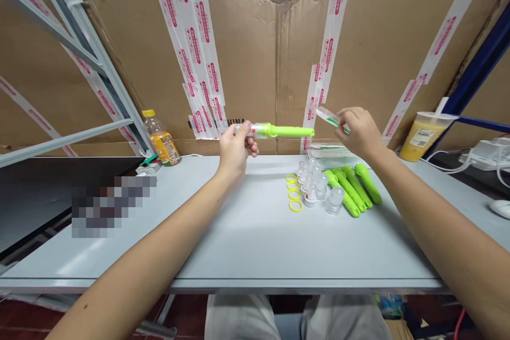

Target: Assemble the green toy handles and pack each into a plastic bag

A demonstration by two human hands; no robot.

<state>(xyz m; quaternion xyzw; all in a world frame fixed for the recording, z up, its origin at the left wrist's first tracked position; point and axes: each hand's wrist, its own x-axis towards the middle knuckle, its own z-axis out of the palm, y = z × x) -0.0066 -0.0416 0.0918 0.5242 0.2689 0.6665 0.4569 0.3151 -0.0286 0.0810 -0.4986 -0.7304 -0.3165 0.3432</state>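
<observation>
A green plastic handle (289,130) with a clear cap (260,130) hung above the surface (255,244), clenched in the fingers of the left hand (236,151). The right hand (358,133) grasped a clear packet (329,119) above the surface too. More green handles (350,188), loose clear caps (314,183) and yellow rings (294,192) lay on the surface.

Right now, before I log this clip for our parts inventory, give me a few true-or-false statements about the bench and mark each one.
The left hand holds a lime-green handle with a clear plastic end. True.
The right hand holds nothing. False: it holds a slim clear packet.
Four yellow rings lie in a row on the table. True.
The loose green handles lie left of the clear caps. False: the green handles lie right of the clear caps.
A yellow-capped bottle stands on the table. True.
</observation>
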